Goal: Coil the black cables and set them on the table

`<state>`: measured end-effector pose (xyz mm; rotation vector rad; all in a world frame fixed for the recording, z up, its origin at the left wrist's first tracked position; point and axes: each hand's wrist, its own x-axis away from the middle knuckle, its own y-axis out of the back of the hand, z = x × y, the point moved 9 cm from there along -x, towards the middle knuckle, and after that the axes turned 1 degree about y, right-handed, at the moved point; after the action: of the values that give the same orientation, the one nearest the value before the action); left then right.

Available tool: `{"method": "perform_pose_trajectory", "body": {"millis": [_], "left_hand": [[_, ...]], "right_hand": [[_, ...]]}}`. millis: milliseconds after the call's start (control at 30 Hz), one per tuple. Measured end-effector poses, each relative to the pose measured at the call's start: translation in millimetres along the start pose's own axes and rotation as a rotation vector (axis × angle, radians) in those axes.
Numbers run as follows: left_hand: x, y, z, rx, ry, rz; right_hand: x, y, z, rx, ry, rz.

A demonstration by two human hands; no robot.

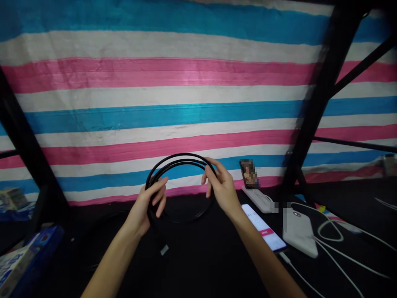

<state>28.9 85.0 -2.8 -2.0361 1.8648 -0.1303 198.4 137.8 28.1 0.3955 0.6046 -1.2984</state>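
Note:
A black cable [182, 155] is wound into several loops and held up between my two hands over the dark surface. My left hand [148, 203] grips the loops on their left side, with thumb and fingers closed round the bundle. On the right, my right hand [219, 184] pinches the cable between thumb and fingers at the upper right of the coil. One cable end with a metal plug [164, 249] hangs down below my left hand. The lower part of the coil blends into the dark table.
To the right lie a lit phone [263, 227] with a white charging cable, a white power bank [300, 231], a second phone [249, 174] propped up, and loose white cables. A blue box [37, 256] sits at the left. Black frame posts [319, 95] stand before a striped sheet.

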Motion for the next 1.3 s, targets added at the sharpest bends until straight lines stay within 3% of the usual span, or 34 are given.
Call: {"method": "perform_pose_trajectory", "body": {"millis": [133,267,367,433,500,567,633,700,767,867,1067,1167,1300], "left_hand": [[1.9,6.8,-7.9,0.061,-0.052,-0.046],[0.4,10.4,-11.1,-0.183,-0.119,-0.074],[-5.5,21.8,-10.2,-0.403,-0.141,-0.137],[-7.6,34.5,-18.8,-0.546,-0.235,-0.243],[-4.1,38.3,-35.2,-0.699,-0.414,-0.322],[4.4,25.5,-50.1,-0.875,-0.609,-0.292],[12.4,5.1,-54.1,-0.994,-0.695,-0.156],[16.3,-9.4,-48.8,-0.980,-0.621,-0.004],[18.2,-12.8,-43.7,-0.907,-0.511,0.035],[21.8,-8.8,-47.5,-0.861,-0.523,-0.044],[38.8,-3.5,-72.3,-0.988,-0.846,-0.179],[50.7,-0.8,-84.4,-1.033,-0.965,-0.272],[67.0,-10.8,-92.0,-1.151,-1.155,-0.340]], "right_hand": [[6.2,-12.8,2.8,0.005,0.008,0.050],[11.3,-15.4,4.3,0.050,0.023,0.016],[10.2,-17.0,0.4,-0.066,-0.049,0.063],[10.6,-22.0,-1.5,-0.173,-0.120,0.131],[12.7,-27.0,-0.8,-0.231,-0.172,0.178],[16.1,-31.7,-1.0,-0.245,-0.227,0.207],[20.2,-36.7,-3.6,-0.247,-0.300,0.237],[23.6,-40.5,-6.8,-0.251,-0.369,0.268],[25.5,-42.5,-9.3,-0.267,-0.420,0.287],[28.9,-49.3,-10.6,-0.359,-0.474,0.338],[45.0,-74.3,-8.5,-0.660,-0.615,0.490],[51.5,-80.7,0.2,-0.703,-0.590,0.570],[59.5,-82.6,13.2,-0.713,-0.546,0.646]]}}
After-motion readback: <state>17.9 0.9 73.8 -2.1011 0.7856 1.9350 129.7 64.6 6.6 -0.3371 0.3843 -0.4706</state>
